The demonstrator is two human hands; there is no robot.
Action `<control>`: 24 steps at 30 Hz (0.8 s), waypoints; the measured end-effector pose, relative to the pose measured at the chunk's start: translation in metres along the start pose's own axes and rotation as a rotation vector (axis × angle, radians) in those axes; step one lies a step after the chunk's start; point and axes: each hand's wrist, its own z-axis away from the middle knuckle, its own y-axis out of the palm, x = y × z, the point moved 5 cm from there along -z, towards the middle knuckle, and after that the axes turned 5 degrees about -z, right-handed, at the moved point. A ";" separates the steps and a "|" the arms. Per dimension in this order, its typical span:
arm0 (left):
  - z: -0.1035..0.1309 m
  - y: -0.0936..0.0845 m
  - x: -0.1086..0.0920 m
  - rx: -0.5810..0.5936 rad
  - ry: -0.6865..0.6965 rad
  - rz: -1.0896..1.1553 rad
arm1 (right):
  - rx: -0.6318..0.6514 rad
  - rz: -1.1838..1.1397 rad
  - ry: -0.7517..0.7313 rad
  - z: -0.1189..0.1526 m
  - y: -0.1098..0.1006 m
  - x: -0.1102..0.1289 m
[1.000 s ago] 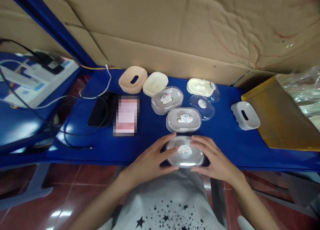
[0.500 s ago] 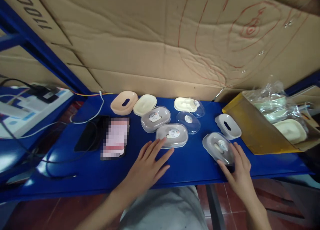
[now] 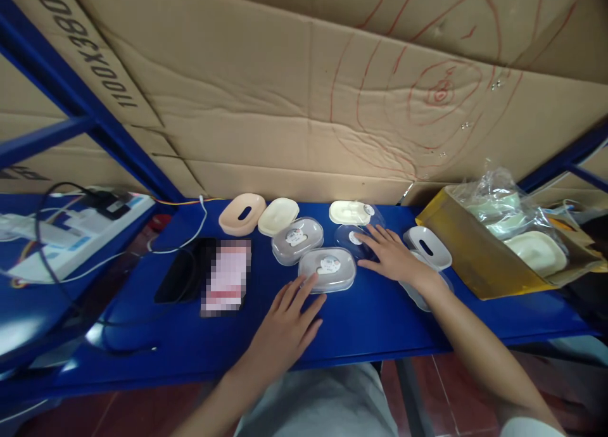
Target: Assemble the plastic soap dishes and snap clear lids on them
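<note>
My left hand [image 3: 282, 332] is open, fingers spread, with its fingertips at the near left edge of a grey soap box [image 3: 338, 278] under a clear, stickered lid. My right hand [image 3: 392, 256] reaches over a loose clear lid [image 3: 346, 235], fingers apart and fingertips at its right side; I cannot tell whether they touch it. Beneath my right wrist, another lidded grey soap box [image 3: 420, 297] is partly hidden. A second clear lid [image 3: 379, 216] overlaps a cream soap tray [image 3: 342, 213]. Another lidded grey soap box [image 3: 304, 244] sits to the left.
At the back left lie a peach soap dish [image 3: 232, 219] and a cream tray [image 3: 270, 218]. A white slotted dish [image 3: 437, 253] is beside a cardboard box [image 3: 468, 269] of bagged soap dishes. Phones [image 3: 225, 278], cables and a power strip [image 3: 38, 259] occupy the left.
My right hand has left the lidded soap box at the right and moved left and away from me to the loose clear lid. My left hand stays by the middle soap box.
</note>
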 end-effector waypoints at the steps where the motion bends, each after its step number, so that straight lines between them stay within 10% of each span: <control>1: -0.001 -0.001 0.000 0.015 0.011 -0.005 | 0.011 -0.004 0.015 0.000 -0.001 -0.005; 13: -0.053 0.000 -0.010 0.138 0.190 -0.005 | -0.039 0.111 0.188 0.024 -0.011 -0.036; 24: -0.053 -0.008 -0.003 0.121 0.156 0.066 | -0.057 0.243 -0.025 -0.076 -0.047 0.006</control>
